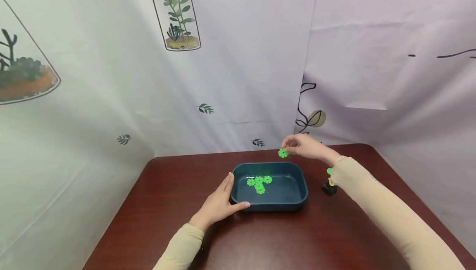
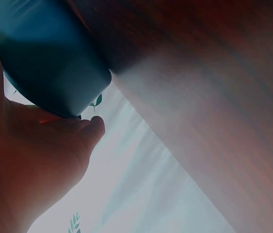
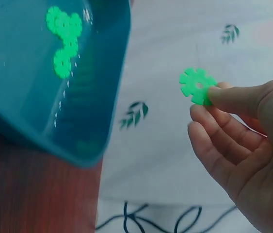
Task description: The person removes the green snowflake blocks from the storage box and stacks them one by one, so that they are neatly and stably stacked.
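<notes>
A dark blue rectangular tray [image 1: 269, 207] stands on the table. My left hand [image 1: 217, 206] holds its near left corner, with the thumb on the front rim and the fingers along the left side. In the left wrist view that hand [image 2: 39, 150] wraps the tray's outer wall [image 2: 49, 58]. Just beyond the tray's back right rim, my right hand [image 1: 305, 146] pinches a green notched snowflake disc [image 3: 194, 83] between thumb and index finger. Inside the tray lie several green snowflake discs [image 1: 259, 185], in a T-like cluster; whether they are joined I cannot tell.
A small black object [image 1: 329, 189] stands right of the tray, with a yellow piece [image 1: 332, 182] and a green piece [image 1: 329, 171] above it, partly covered by the right sleeve [image 1: 357, 183]. A printed cloth [image 1: 230, 76] hangs behind the brown table [image 1: 148, 204].
</notes>
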The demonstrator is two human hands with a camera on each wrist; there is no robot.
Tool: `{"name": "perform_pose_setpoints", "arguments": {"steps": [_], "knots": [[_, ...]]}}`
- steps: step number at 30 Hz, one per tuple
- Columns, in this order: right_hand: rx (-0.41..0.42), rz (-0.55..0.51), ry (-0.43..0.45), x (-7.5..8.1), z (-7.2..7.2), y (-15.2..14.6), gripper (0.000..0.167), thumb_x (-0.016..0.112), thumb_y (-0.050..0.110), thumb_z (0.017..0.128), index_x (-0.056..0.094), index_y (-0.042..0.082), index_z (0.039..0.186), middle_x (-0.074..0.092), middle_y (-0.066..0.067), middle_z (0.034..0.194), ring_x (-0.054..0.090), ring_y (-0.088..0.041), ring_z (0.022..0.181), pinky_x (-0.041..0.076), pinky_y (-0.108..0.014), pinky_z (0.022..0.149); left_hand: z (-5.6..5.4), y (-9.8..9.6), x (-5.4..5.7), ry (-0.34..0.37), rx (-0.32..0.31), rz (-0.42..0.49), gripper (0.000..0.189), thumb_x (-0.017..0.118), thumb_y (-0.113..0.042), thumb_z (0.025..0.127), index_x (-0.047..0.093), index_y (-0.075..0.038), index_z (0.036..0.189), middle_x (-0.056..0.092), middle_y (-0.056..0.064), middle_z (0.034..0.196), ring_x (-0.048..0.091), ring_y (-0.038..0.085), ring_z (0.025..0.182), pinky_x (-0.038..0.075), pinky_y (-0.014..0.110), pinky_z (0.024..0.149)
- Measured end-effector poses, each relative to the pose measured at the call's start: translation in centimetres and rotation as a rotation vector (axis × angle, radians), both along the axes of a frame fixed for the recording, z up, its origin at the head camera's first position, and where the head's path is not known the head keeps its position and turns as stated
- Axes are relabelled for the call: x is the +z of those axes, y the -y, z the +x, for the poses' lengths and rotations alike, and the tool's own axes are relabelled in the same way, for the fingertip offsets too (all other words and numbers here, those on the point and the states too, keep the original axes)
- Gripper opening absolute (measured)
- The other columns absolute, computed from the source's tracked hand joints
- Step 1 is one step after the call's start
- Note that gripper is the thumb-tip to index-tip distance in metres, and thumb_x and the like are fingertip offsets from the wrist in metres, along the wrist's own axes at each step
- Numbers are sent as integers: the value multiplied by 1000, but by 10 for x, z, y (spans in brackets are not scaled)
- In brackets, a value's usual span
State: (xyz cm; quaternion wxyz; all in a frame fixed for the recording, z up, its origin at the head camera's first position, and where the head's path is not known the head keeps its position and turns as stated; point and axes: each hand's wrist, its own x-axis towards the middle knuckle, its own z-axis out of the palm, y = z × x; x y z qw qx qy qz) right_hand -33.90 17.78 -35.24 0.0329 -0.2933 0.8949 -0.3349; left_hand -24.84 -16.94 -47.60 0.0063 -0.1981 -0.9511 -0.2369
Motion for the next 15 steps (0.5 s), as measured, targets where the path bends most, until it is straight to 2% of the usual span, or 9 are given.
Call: {"name": "perform_pose_setpoints", "arguments": {"steps": [5,15], "knots": [[-88,8,-57,5,1,-25,11,65,13,100,69,9,109,68,-6,103,65,-17,85,55,-36,75,1,0,2,5,0,0,121,53,-86,79,12,-9,162,12,8,168,18,23,153,37,47,113],[-247,-1,-60,19,8,-79,20,63,15,101,68,2,115,67,-15,109,68,-24,89,56,-38,77,-1,0,-2,0,4,-2,120,55,-85,80,13,-8,162,13,10,168,18,23,153,37,48,113]]}}
